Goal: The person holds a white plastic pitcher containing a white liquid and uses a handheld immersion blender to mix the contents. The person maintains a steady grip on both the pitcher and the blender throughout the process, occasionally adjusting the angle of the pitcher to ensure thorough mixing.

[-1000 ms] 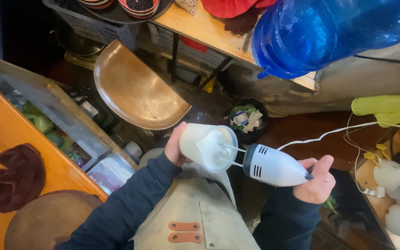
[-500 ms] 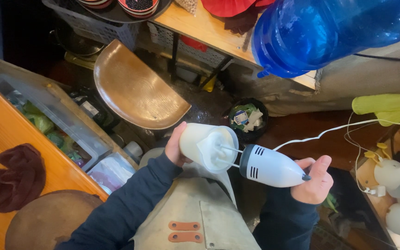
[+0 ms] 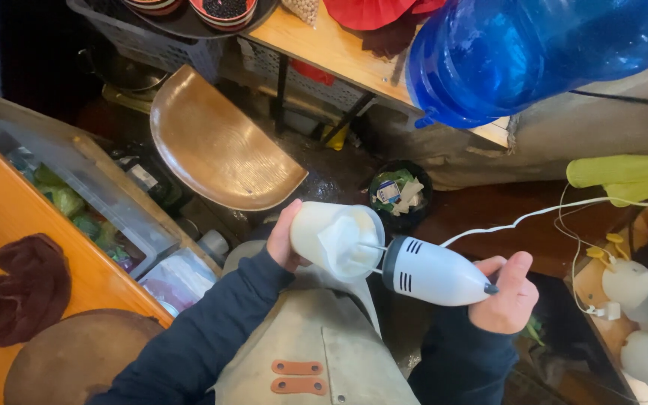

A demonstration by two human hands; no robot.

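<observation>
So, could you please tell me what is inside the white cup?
The mixer's beaters reach into the cup amid white froth; the beater tips and the cup's bottom are hidden.

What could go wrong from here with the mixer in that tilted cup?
1. The white cup lies tilted almost on its side in the left hand, with pale foam near its rim; the contents might spill or spatter onto the apron.
2. The hand mixer, held by the right hand, has thin beaters inside the cup; a slip could pull them out.
3. Its white cord trails free and could snag.
</observation>
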